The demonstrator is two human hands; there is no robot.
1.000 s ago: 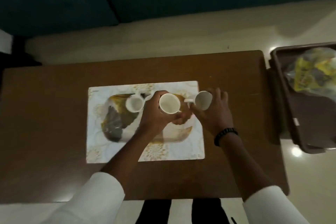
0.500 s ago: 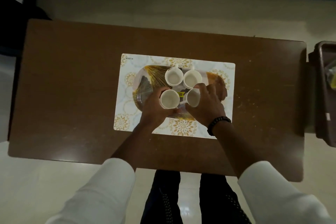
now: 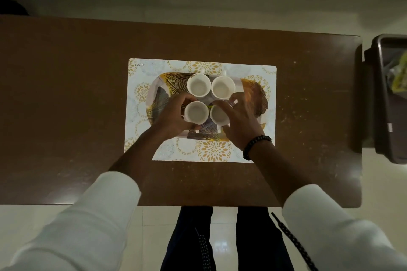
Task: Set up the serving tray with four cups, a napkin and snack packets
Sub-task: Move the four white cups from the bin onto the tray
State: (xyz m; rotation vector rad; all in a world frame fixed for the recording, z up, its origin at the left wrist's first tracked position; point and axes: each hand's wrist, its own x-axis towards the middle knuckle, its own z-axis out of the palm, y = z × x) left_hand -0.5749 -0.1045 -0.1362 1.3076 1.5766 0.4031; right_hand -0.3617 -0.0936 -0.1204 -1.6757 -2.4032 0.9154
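A patterned serving tray (image 3: 256, 97) lies on a white and gold placemat (image 3: 267, 138) in the middle of the brown table. Several white cups stand on it in a tight square. The far left cup (image 3: 198, 87) and far right cup (image 3: 222, 87) stand free. My left hand (image 3: 172, 116) wraps around the near left cup (image 3: 196, 112). My right hand (image 3: 239, 120) curls around the near right cup (image 3: 218, 114), partly hiding it. A dark item with a yellow edge shows between the cups; I cannot tell what it is.
The brown table (image 3: 66, 94) ends close to my legs. To the right, off the table, stands a dark bin (image 3: 383, 103) holding yellow packets (image 3: 399, 77). A pale floor and dark wall lie beyond the far edge.
The cups in my hands have come down from above the tray's right part to sit in front of the far two. The view has shifted, so the tray appears centred.
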